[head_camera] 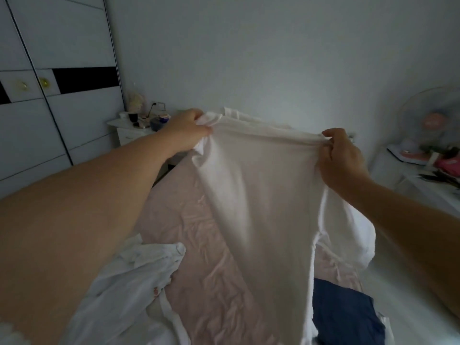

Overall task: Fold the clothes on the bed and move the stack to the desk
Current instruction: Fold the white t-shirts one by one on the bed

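A plain white cotton garment [254, 195] is held up over the pink-sheeted bed [199, 245], pinched at its top edge by the left hand [186, 129] and right hand [341, 158]; a crumpled white shirt [129, 282] and a dark blue garment [346, 314] are left at the bed's near edge, partly hidden behind it

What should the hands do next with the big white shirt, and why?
Probably lower the white shirt flat onto the pink bed sheet. The left hand and the right hand grip its top edge, and it hangs in the air unfolded; folding needs a flat surface.
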